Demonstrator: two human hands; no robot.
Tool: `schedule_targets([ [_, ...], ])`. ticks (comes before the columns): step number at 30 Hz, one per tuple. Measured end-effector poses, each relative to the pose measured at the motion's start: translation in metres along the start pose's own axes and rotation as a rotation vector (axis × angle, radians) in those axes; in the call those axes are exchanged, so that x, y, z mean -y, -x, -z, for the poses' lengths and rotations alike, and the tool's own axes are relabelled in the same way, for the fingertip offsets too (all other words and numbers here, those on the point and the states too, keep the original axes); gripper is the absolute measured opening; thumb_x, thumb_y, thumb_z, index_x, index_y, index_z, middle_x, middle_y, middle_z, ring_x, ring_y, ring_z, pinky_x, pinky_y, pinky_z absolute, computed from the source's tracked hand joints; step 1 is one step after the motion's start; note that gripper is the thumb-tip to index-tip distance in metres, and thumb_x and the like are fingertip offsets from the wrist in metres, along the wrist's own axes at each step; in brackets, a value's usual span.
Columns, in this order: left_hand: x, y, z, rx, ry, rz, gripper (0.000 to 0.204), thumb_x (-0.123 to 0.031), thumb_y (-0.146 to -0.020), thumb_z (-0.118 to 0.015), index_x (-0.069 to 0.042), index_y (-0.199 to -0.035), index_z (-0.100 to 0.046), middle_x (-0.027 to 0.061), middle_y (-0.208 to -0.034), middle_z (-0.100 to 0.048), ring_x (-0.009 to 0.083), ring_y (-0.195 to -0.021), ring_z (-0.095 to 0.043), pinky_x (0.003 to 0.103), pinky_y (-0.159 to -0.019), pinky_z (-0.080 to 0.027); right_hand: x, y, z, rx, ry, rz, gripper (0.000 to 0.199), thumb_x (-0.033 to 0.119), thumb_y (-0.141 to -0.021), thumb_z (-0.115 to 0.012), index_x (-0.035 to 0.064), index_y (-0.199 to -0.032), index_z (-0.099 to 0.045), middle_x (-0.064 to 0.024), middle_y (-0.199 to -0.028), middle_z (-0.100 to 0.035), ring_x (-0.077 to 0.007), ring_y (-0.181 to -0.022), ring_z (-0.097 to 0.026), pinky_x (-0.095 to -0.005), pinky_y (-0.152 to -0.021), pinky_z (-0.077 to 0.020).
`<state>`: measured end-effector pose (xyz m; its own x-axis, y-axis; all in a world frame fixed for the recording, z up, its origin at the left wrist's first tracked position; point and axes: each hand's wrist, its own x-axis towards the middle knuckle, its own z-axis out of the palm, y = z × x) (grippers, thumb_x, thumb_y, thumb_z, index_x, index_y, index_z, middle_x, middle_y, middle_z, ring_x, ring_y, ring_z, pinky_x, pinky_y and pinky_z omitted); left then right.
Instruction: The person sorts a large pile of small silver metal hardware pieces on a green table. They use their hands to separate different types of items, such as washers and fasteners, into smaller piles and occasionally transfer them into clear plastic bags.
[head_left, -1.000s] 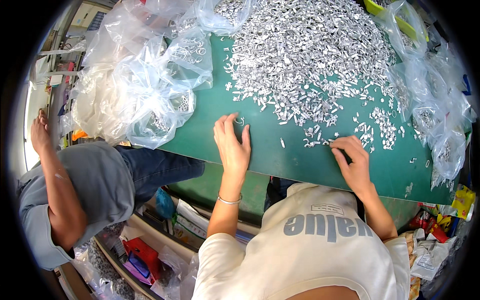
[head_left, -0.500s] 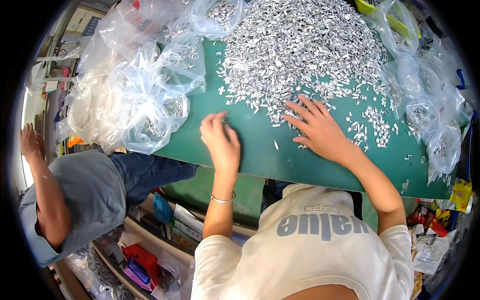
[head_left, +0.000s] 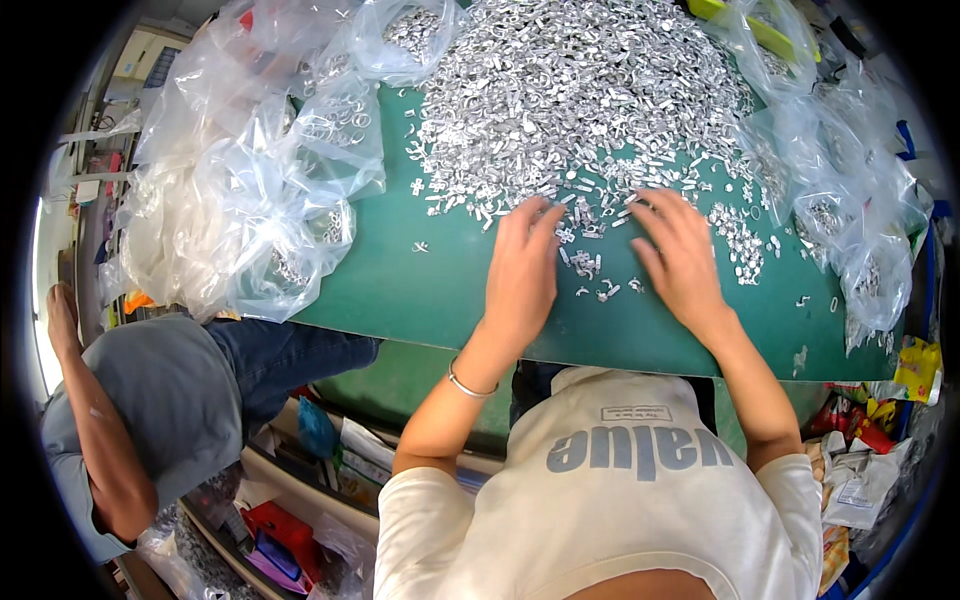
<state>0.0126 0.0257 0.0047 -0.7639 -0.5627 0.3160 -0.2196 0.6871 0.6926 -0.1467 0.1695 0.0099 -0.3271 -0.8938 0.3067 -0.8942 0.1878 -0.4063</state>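
Observation:
A large heap of small silver metal pieces (head_left: 580,90) covers the far middle of the green table (head_left: 420,300). My left hand (head_left: 522,268) is at the heap's near edge, fingers stretched forward and slightly blurred, touching or just above the pieces. To its right, my right hand (head_left: 682,258) is open with fingers spread, its fingertips by the heap's edge. Between both hands lies a loose scatter of pieces (head_left: 584,264). One small silver piece (head_left: 420,247) lies apart, left of my left hand. No held piece shows in either hand.
Clear plastic bags (head_left: 270,190) with silver parts crowd the table's left side; more bags (head_left: 850,210) line the right. A smaller cluster of pieces (head_left: 738,245) lies right of my right hand. A yellow-green tray (head_left: 760,35) stands far right. Another person (head_left: 150,400) is at the left.
My left hand has moved right and forward to the heap, and a small piece now lies where it was. My right hand has shifted right, drawing some pieces nearer the table's front edge.

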Motion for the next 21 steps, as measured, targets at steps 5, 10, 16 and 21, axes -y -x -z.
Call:
schedule_targets([
  [5, -0.003, 0.016, -0.013, 0.268, -0.293, -0.148, 0.04, -0.012, -0.085, -0.064, -0.003, -0.124, -0.056, 0.0104, -0.141, -0.044, 0.0301, -0.13, -0.041, 0.057, -0.104, -0.028, 0.005, -0.001, -0.009, 0.239, 0.084, 0.111, 0.05, 0.019, -0.085, -0.067, 0.0061, -0.13, -0.052, -0.0086, -0.142, -0.045, -0.0296, -0.137, -0.035, -0.0506, -0.109, -0.0288],
  [10, -0.002, 0.031, -0.004, 0.226, -0.253, -0.065, 0.037, -0.004, -0.085, -0.062, -0.005, -0.121, -0.057, 0.009, -0.141, -0.045, 0.0292, -0.129, -0.043, 0.053, -0.107, -0.026, -0.008, 0.023, 0.003, 0.142, 0.104, -0.063, 0.037, 0.018, -0.086, -0.066, 0.0043, -0.12, -0.06, -0.0081, -0.135, -0.05, -0.0283, -0.137, -0.034, -0.0517, -0.111, -0.0253],
  [16, -0.004, 0.032, -0.001, 0.097, -0.147, -0.086, 0.029, 0.001, -0.082, -0.065, -0.006, -0.109, -0.063, 0.0063, -0.119, -0.06, 0.0263, -0.109, -0.055, 0.041, -0.093, -0.034, -0.012, 0.029, 0.013, 0.013, 0.024, -0.06, 0.027, 0.009, -0.082, -0.068, 0.0044, -0.107, -0.064, -0.0073, -0.117, -0.059, -0.0295, -0.121, -0.049, -0.0471, -0.102, -0.0332],
  [21, -0.009, 0.001, -0.019, 0.034, -0.184, -0.062, 0.019, -0.008, -0.083, -0.068, -0.006, -0.102, -0.065, 0.0057, -0.101, -0.058, 0.024, -0.093, -0.053, 0.039, -0.083, -0.034, 0.001, 0.003, 0.001, -0.075, -0.068, -0.018, 0.024, 0.004, -0.078, -0.068, 0.0042, -0.102, -0.064, -0.0072, -0.103, -0.059, -0.0268, -0.101, -0.053, -0.0397, -0.088, -0.0381],
])
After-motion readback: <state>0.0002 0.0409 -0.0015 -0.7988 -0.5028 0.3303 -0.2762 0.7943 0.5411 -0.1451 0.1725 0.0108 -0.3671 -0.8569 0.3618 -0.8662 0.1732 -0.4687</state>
